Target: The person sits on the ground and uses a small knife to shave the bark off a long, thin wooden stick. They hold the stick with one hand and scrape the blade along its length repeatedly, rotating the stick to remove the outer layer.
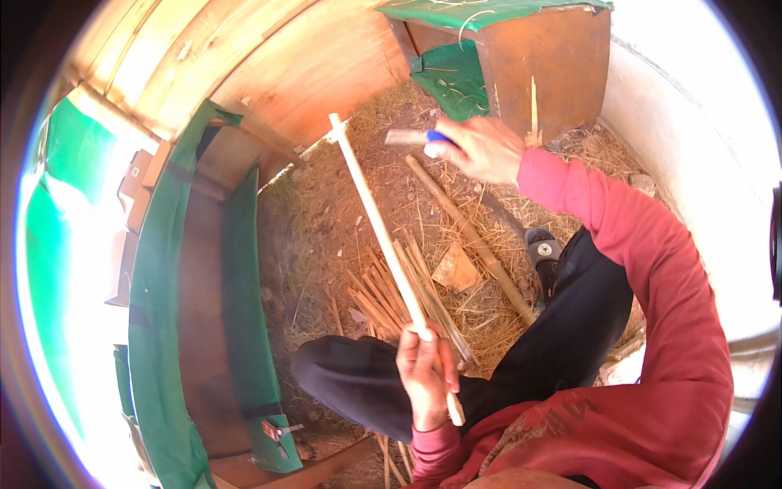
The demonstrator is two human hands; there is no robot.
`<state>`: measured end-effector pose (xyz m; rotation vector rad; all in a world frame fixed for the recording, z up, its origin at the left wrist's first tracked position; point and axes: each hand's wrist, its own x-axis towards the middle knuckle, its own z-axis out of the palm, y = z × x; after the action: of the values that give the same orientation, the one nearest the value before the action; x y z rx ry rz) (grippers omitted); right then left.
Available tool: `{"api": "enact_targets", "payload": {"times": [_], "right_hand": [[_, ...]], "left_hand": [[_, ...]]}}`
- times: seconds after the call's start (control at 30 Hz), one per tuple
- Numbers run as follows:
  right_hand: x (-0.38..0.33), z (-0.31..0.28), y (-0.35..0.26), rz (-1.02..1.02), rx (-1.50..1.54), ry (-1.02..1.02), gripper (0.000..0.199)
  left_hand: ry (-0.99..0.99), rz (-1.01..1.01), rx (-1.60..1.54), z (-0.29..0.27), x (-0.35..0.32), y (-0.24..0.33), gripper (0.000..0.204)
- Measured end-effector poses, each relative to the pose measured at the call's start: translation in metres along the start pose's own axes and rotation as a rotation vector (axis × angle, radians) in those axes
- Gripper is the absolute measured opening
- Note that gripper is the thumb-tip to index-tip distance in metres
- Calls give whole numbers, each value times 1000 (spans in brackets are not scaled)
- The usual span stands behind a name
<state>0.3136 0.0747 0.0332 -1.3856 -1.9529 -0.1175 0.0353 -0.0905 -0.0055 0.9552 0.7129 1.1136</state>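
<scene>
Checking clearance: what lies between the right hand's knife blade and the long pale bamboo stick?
In the head view, nothing bridges the grey flat knife blade and the long pale bamboo stick; only straw-littered ground shows behind the gap.

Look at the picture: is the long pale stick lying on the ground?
No, the left hand holds the stick up off the ground.

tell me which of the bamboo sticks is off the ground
The long pale stick gripped at its lower end by the left hand; the other sticks, like the thick one, lie on the straw.
</scene>
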Motion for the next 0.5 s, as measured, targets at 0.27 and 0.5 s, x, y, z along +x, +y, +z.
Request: {"api": "enact_targets", "payload": {"times": [0.27, 0.5], "right_hand": [[-26, -6, -75, -457, 257, -181, 26], [-23, 0, -69, -452, 279, -194, 26]], "left_hand": [[95, 92, 89, 10, 3, 4, 17], [176, 24, 165, 20, 0, 10, 29]]}}
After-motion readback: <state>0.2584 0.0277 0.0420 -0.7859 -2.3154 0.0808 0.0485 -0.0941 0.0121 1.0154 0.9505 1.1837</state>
